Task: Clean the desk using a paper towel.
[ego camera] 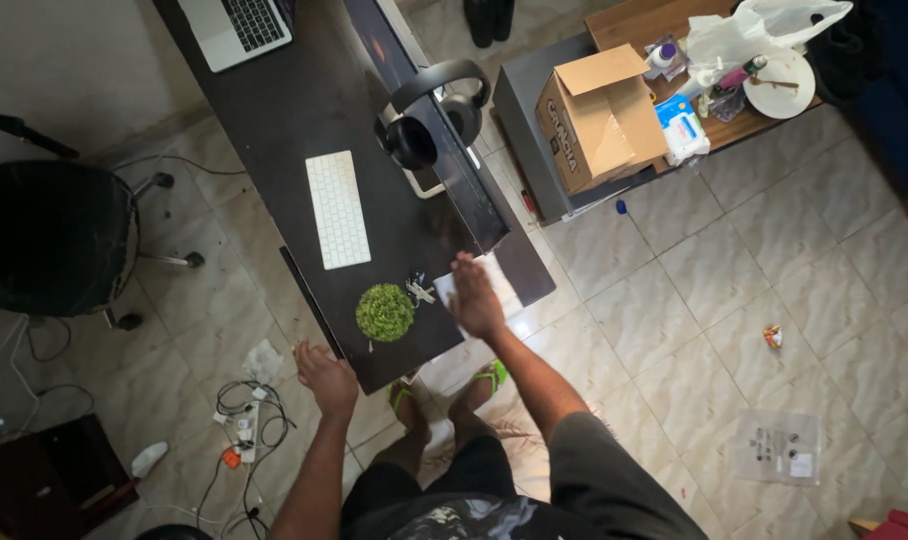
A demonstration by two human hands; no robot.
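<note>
I look straight down at a dark desk (304, 110). My left hand (325, 378) rests at the desk's near corner, fingers loosely curled, holding nothing. My right hand (475, 297) lies flat, fingers apart, over the desk's near right edge, on or just above a small white object (444, 289). Between the hands stands a small round green plant (385, 312). A little pale thing (420, 291) lies beside the plant. A white keyboard (337, 209) lies further up the desk.
Black headphones (433, 112) hang on a monitor's top edge. A laptop (236, 28) sits at the far end. An office chair (52, 236) stands left, cables (242, 425) on the tiled floor. An open cardboard box (599, 122) rests on a low table at right.
</note>
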